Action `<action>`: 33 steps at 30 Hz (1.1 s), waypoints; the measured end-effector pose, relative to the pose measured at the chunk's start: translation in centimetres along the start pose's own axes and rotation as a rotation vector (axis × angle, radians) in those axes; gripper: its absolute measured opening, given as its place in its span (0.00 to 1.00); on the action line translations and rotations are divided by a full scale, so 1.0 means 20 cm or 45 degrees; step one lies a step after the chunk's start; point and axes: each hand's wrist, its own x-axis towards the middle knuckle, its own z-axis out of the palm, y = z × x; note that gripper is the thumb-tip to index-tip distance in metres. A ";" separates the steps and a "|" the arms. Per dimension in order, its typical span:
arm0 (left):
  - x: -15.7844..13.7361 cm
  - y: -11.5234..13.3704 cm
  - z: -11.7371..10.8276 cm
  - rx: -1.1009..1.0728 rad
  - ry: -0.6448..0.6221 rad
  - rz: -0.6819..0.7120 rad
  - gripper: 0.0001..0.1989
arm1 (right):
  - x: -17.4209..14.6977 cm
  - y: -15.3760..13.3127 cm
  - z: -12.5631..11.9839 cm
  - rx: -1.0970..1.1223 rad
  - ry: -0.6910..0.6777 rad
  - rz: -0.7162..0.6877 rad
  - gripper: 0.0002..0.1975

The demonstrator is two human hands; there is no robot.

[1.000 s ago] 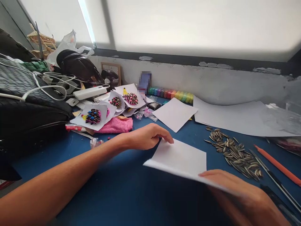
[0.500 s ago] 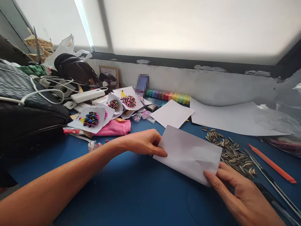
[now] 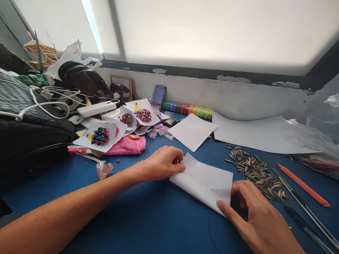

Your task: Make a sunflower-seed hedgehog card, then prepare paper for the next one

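Note:
A white sheet of paper [image 3: 205, 181] is held low over the blue tabletop, its near edge curved over like a fold. My left hand [image 3: 164, 163] pinches its left end between thumb and fingers. At the lower right corner my right hand [image 3: 255, 213] is closed on it, with the thumb on top and the fingers bent behind. Just beyond my right hand lies a loose pile of striped sunflower seeds [image 3: 261, 176]. Another white paper [image 3: 192, 131] lies flat behind the held one.
An orange marker-like stick [image 3: 303, 185], tweezers [image 3: 299, 199] and a black pen [image 3: 302, 220] lie at right. Large white sheets [image 3: 254, 132] rest by the wall. Papers bearing seed hedgehogs [image 3: 99, 137], a pink cloth [image 3: 127, 145] and a black bag [image 3: 31, 123] crowd the left.
The paper has come down and nearer, its near edge now rounder and its right end drawn in. My right hand has moved left and down with it; my left hand keeps its grip.

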 end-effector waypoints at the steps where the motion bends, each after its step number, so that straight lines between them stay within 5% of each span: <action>1: 0.00 0.00 0.00 0.048 -0.006 0.010 0.10 | 0.00 0.01 0.01 -0.022 0.052 -0.002 0.12; 8: -0.04 0.04 -0.02 0.353 0.020 -0.014 0.05 | -0.02 0.04 0.06 -0.244 0.199 -0.253 0.22; 12: -0.04 0.04 0.00 0.448 0.111 0.134 0.24 | -0.01 0.03 0.05 -0.341 0.204 -0.351 0.21; 19: 0.01 0.03 0.03 0.472 0.059 0.124 0.16 | 0.00 0.03 0.07 -0.428 0.203 -0.436 0.22; 24: 0.04 0.02 0.03 0.186 0.065 0.073 0.09 | -0.03 0.04 0.08 -0.398 0.226 -0.444 0.23; 27: 0.03 0.04 0.02 0.018 0.037 0.051 0.07 | -0.02 0.05 0.06 -0.136 0.207 -0.233 0.22; 31: -0.01 0.07 0.01 -0.512 -0.068 0.074 0.14 | 0.02 0.07 -0.01 0.402 0.153 0.411 0.40; 33: -0.02 0.09 0.02 -0.767 -0.124 0.079 0.15 | 0.04 0.07 -0.06 0.651 -0.008 0.620 0.42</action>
